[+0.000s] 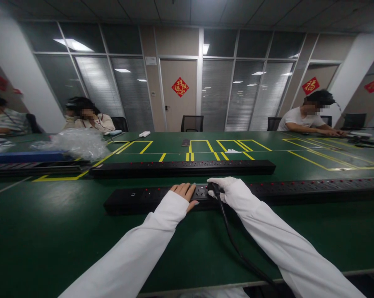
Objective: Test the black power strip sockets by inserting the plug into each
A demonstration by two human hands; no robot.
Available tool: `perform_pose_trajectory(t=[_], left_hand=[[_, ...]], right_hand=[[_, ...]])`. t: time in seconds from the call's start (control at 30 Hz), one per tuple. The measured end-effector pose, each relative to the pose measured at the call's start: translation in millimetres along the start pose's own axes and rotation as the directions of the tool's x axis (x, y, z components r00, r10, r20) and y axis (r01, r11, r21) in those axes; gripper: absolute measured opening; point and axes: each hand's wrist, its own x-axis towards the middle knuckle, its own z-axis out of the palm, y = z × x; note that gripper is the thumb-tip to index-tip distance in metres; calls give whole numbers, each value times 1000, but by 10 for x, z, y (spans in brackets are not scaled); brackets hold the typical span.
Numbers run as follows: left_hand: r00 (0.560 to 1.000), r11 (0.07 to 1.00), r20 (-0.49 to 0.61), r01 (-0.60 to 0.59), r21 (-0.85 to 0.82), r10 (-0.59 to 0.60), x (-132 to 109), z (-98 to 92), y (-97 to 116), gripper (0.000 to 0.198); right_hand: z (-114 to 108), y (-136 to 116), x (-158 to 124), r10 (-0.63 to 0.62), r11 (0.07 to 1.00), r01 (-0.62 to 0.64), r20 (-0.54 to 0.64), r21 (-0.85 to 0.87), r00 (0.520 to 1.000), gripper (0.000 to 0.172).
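Note:
A long black power strip (pixel 276 191) with rows of sockets and small red switches lies across the table in front of me. My left hand (pixel 184 192) is bare and rests on top of the strip, its fingers laid flat over it and the thumb at the near edge. In a white glove, my right hand (pixel 228 188) grips a black power plug (pixel 214 189) at the strip's sockets, just right of my left hand. How deep the plug sits is hidden by the fingers. Its black cable (pixel 232 238) runs down toward the table's front edge.
A second black power strip (pixel 187 167) lies behind the first. Clear plastic wrapping (pixel 78 142) and a blue box (pixel 28 156) are at the left. Yellow tape marks the green table (pixel 65 231). A phone (pixel 185 142) lies farther back. Several people sit at the far side.

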Motion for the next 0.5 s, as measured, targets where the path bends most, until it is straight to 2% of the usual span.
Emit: perform_pose_trajectory(t=[0.13, 0.27, 0.4, 0.5], left_hand=[[1000, 1000, -8, 5, -8, -5, -1, -3, 6, 50], [1000, 1000, -10, 9, -12, -10, -1, -9, 7, 50], [1000, 1000, -11, 3, -7, -4, -5, -10, 11, 51], [1000, 1000, -15, 6, -16, -6, -11, -5, 25, 52]], right_hand=[[24, -44, 30, -31, 996, 35, 44, -78, 999, 38], [-16, -76, 11, -82, 996, 83, 7, -36, 997, 37], [-104, -20, -35, -149, 988, 149, 6, -41, 989, 46], [-107, 81, -30, -132, 991, 133, 58, -14, 990, 50]])
